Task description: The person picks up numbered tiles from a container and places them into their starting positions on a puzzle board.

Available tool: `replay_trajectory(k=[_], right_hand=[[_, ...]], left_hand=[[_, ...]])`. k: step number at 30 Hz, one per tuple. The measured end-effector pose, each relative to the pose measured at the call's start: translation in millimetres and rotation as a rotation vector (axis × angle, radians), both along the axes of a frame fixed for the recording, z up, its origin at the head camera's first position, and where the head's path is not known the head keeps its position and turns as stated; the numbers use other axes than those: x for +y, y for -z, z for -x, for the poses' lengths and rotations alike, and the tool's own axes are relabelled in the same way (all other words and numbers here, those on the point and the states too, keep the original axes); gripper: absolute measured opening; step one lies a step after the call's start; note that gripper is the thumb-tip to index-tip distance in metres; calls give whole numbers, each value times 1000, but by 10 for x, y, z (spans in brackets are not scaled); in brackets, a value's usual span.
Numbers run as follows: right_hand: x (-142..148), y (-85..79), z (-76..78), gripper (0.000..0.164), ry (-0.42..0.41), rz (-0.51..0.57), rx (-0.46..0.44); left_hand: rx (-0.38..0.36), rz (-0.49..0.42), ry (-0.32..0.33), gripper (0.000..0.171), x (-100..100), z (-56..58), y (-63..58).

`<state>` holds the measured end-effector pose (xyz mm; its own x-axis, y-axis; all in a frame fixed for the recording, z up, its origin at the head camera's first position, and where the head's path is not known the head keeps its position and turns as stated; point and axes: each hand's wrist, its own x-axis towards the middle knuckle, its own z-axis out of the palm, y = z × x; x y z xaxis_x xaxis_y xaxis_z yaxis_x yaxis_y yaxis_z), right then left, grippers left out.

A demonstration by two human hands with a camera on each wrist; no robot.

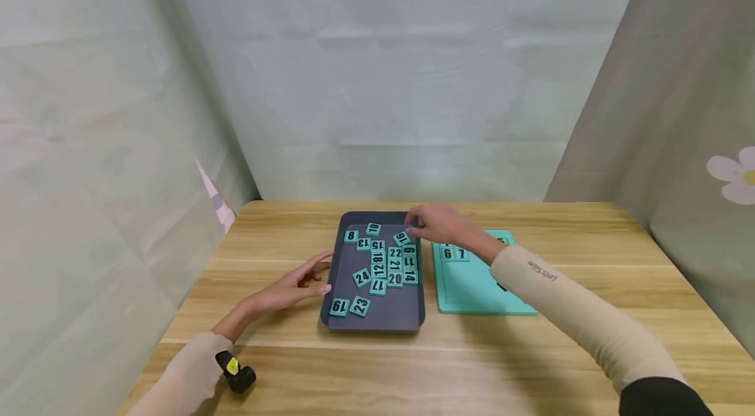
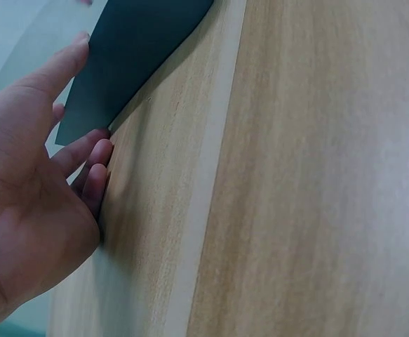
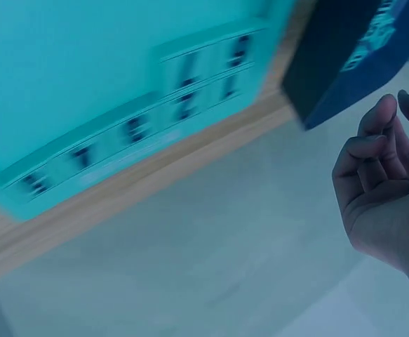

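Note:
My left hand (image 1: 289, 288) rests against the left side of a dark grey tray (image 1: 377, 321), its thumb and fingertips at the wall and its fingers loosely bent. In the left wrist view the thumb (image 2: 81, 45) lies along the tray's side (image 2: 134, 56). Over the tray's far right corner is my right hand (image 1: 438, 223), with nothing visible between thumb and fingers. Its fingertips are close to a turquoise tile marked 16 (image 1: 402, 238). Several other numbered tiles lie in the tray, such as 10 (image 1: 373, 228), 24 (image 1: 362, 277) and 23 (image 1: 360, 306).
To the tray's right lies a turquoise board (image 1: 472, 291), partly covered by my right forearm. Tiles 6 (image 1: 447, 253) and 7 (image 1: 462, 253) sit in it beneath a row of others, blurred in the right wrist view. The wooden table (image 1: 283, 357) meets hanging cloth (image 1: 407, 108) behind.

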<state>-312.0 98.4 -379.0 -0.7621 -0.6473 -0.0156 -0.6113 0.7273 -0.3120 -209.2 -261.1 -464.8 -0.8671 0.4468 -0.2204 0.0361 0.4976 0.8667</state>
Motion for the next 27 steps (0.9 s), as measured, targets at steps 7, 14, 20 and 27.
replay_trajectory(k=[7,14,20,27], right_hand=[[-570,-2,23,28,-45,-16,-19],[-910,130,71,39,-22,-129,-22],[-1022,231,130,49,21,-161,-88],[-1107,358,116,61,81,-192,-153]], left_hand=[[0,9,-16,72,14,-16,1],[-29,-6,-11,73,30,-57,-16],[-20,-13,-9,73,46,-77,-15],[-6,-11,0,74,80,-120,-28]])
